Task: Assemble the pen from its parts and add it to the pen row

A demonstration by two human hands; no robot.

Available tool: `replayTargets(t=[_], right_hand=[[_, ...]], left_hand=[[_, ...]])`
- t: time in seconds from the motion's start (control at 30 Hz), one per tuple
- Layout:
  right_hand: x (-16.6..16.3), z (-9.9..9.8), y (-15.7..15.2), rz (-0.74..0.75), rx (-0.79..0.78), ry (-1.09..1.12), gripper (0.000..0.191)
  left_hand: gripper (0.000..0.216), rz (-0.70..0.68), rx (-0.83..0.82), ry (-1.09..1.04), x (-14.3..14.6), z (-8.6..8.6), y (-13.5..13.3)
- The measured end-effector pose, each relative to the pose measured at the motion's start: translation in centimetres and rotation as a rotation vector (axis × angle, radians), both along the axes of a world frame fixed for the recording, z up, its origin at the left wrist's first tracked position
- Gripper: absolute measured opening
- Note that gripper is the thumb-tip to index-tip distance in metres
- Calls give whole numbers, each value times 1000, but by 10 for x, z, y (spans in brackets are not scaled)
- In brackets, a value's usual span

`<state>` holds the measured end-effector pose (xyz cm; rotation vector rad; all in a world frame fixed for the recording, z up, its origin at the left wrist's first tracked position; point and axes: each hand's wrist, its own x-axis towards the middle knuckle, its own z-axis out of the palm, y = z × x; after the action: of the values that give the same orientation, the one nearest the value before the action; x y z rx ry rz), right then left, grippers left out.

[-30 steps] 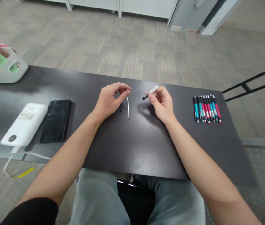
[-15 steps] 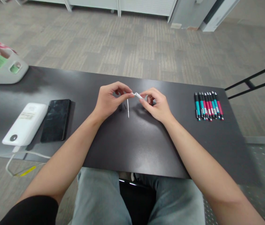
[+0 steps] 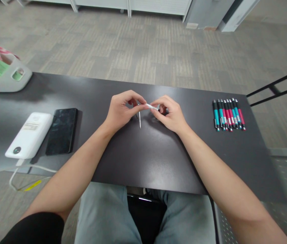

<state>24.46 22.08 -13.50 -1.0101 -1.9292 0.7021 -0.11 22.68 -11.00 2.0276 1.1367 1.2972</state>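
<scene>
Power bank [image 3: 28,135] and phone [image 3: 62,130] sit parked at 9 o'clock. Dead centre, left hand [image 3: 121,110] and right hand [image 3: 170,113] both pinch a white pen tube [image 3: 151,107], probably steadying it, above the refill [image 3: 139,119]. Finished-looking pens [image 3: 228,114] lined up at 3 o'clock.

Place: you're probably in an office.
Floor: grey carpet tiles [image 3: 158,44].
Furniture: black desk [image 3: 145,159], pale cabinets [image 3: 133,5] behind.
Desk items: row of pens [image 3: 229,114], phone [image 3: 62,130], power bank [image 3: 28,135].
</scene>
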Motion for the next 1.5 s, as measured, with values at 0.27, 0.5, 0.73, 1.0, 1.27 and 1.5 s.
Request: replayTargets(t=[0.27, 0.5, 0.73, 1.0, 1.27, 1.5], right_hand=[[-1, -4, 0, -18, -62, 35, 42], [0, -12, 6, -90, -120, 168, 56], [0, -13, 9, -121, -150, 180, 58], [0, -13, 10, -101, -143, 225, 61], [0, -17, 15, -102, -164, 315, 64], [2, -18, 15, -105, -98, 264, 51]], left_hand=[[40, 50, -42, 40, -11, -7, 8], [40, 139, -119, 399, -32, -23, 19], [88, 8, -183, 549, -25, -25, 9], [92, -141, -196, 495, -12, -19, 0], [60, -493, -429, 93, -7, -6, -4], [50, -193, -218, -135, -16, -7, 11]])
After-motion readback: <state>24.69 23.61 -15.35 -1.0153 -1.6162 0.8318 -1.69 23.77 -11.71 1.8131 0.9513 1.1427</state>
